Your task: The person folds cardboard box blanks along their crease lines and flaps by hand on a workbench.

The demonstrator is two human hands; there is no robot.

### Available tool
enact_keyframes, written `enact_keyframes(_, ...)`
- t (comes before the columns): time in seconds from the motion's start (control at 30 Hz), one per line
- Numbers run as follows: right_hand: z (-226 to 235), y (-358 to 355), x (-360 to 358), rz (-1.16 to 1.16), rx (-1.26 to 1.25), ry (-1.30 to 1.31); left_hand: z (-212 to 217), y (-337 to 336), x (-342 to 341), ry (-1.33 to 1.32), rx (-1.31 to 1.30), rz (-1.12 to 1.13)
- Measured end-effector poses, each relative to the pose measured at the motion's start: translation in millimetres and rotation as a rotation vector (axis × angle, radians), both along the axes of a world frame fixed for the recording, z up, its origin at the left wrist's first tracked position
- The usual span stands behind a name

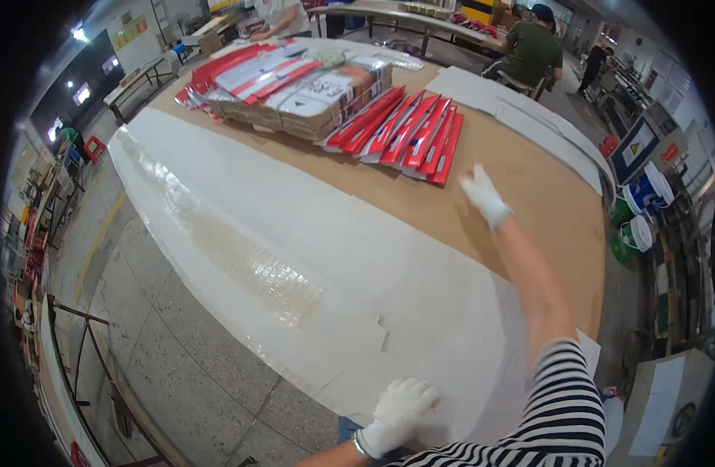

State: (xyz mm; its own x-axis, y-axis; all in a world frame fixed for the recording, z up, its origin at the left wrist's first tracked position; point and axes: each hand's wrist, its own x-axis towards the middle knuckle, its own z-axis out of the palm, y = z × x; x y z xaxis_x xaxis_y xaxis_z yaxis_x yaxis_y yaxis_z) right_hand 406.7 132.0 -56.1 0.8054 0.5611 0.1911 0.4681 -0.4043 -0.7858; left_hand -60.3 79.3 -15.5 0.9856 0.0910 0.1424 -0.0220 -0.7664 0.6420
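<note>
My right hand (484, 196), in a white glove with bare fingertips, reaches over the brown board at the far right. It is empty, fingers stretched out, just right of a fanned row of red and white flat cardboard pieces (408, 134) and apart from them. My left hand (404, 412), also gloved, rests at the near edge of the white sheet (419, 311), fingers lying on it with nothing seen in them. A long glossy, wet-looking strip (248, 261) runs along the sheet's left side.
Behind the fanned pieces stands a strapped bundle of flat cardboard (318, 97), with more red and white pieces (252, 68) beside it. White boards (521, 113) lie at the far right. Buckets (631, 233) stand right of the table. A co-worker in a green shirt (532, 50) sits beyond.
</note>
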Motion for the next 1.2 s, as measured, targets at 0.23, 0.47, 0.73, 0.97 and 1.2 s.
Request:
enact_keyframes(0.23,115.7,-363.9,-248.3,0.525,-0.734,-0.294,9.5,-13.6,4.2,0.047,0.046,0.067)
enact_keyframes(0.47,83.9,-595.7,-437.1,0.28,-1.075,-0.142,12.4,-22.0,3.0,0.231,0.117,0.112)
enact_keyframes(0.73,74.2,-590.7,-420.6,0.185,-0.667,-0.503,44.1,-31.2,11.9,0.342,0.175,0.067)
enact_keyframes(0.97,105.8,-589.3,-401.6,-0.086,-0.211,-0.396,58.1,-57.0,1.6,0.302,0.202,-0.259)
enact_keyframes(1.2,80.2,-599.9,-411.6,-0.179,-0.115,-0.487,44.0,-110.5,10.8,0.071,0.476,-0.406)
